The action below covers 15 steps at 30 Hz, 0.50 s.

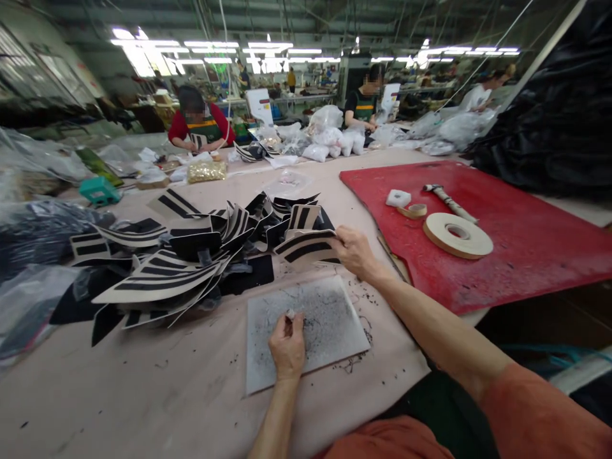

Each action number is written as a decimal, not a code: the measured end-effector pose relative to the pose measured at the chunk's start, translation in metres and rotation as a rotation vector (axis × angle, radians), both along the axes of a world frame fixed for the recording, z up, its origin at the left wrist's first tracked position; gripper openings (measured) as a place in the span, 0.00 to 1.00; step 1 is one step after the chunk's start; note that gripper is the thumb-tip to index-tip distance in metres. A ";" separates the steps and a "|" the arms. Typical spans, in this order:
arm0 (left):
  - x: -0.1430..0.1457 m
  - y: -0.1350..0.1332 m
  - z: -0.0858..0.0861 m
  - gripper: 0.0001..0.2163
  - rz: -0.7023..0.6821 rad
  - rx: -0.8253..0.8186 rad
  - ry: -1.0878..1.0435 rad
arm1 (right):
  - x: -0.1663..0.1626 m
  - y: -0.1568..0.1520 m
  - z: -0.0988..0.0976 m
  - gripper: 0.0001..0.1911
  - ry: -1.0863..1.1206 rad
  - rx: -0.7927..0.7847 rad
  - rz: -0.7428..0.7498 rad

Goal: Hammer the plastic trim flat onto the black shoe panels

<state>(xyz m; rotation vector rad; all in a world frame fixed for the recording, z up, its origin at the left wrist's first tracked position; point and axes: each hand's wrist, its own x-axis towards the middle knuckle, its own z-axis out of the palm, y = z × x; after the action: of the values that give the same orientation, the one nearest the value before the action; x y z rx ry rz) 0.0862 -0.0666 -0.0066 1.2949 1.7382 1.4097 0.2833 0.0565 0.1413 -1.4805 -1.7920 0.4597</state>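
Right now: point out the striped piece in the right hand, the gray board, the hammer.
Striped piece (308,247): head view, middle of face.
Gray board (325,324): head view, speckled top.
Hammer (452,203): head view, handle.

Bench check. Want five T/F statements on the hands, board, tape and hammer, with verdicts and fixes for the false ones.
1. The left hand is over the gray board. True.
2. The hammer lies on the red sheet. True.
3. The right hand is gripping the hammer. False: the right hand holds a striped piece by its edge.
4. The big tape roll stands upright on its rim. False: the big tape roll lies flat on the red sheet.
5. The gray board is spotless. False: dark bits are scattered over it.
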 end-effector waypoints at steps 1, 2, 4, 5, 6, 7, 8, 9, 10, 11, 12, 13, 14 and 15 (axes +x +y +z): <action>0.000 0.000 0.002 0.14 0.002 -0.004 0.000 | 0.007 -0.019 0.006 0.10 -0.080 0.105 0.042; 0.000 -0.001 0.003 0.15 0.003 -0.010 0.002 | 0.013 -0.041 0.007 0.09 -0.181 0.214 0.097; 0.000 -0.001 0.005 0.15 0.013 -0.025 0.007 | 0.020 -0.091 -0.006 0.09 -0.397 0.349 0.200; -0.001 -0.001 0.005 0.15 0.022 -0.034 0.007 | 0.022 -0.116 -0.019 0.09 -0.478 0.364 0.235; -0.001 -0.001 0.005 0.15 0.034 -0.043 0.006 | 0.022 -0.141 -0.036 0.11 -0.546 0.361 0.272; -0.002 -0.001 0.005 0.15 0.042 -0.052 0.005 | 0.022 -0.163 -0.055 0.12 -0.594 0.350 0.303; -0.001 0.000 0.005 0.15 0.043 -0.059 0.003 | 0.020 -0.183 -0.074 0.13 -0.614 0.347 0.314; 0.000 0.000 0.006 0.15 0.035 -0.059 -0.001 | 0.018 -0.200 -0.092 0.13 -0.619 0.336 0.304; 0.001 0.001 0.008 0.15 0.017 -0.051 -0.007 | 0.016 -0.214 -0.106 0.12 -0.621 0.302 0.285; 0.004 0.003 0.011 0.15 -0.012 -0.036 -0.014 | 0.014 -0.225 -0.116 0.11 -0.609 0.253 0.258; 0.007 0.004 0.014 0.14 -0.052 -0.017 -0.019 | 0.013 -0.232 -0.121 0.09 -0.588 0.191 0.235; 0.011 0.006 0.018 0.14 -0.099 0.004 -0.020 | 0.012 -0.236 -0.121 0.10 -0.552 0.136 0.223; 0.016 0.008 0.021 0.14 -0.146 0.020 -0.012 | 0.012 -0.237 -0.116 0.13 -0.500 0.102 0.220; 0.020 0.010 0.023 0.13 -0.190 0.026 0.003 | 0.013 -0.235 -0.109 0.16 -0.436 0.092 0.221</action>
<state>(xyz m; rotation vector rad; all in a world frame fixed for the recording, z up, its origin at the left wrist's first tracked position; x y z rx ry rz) 0.1065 -0.0561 0.0167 1.4360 1.5571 1.3263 0.2963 -0.1785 0.0328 -1.3990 -2.3000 0.1618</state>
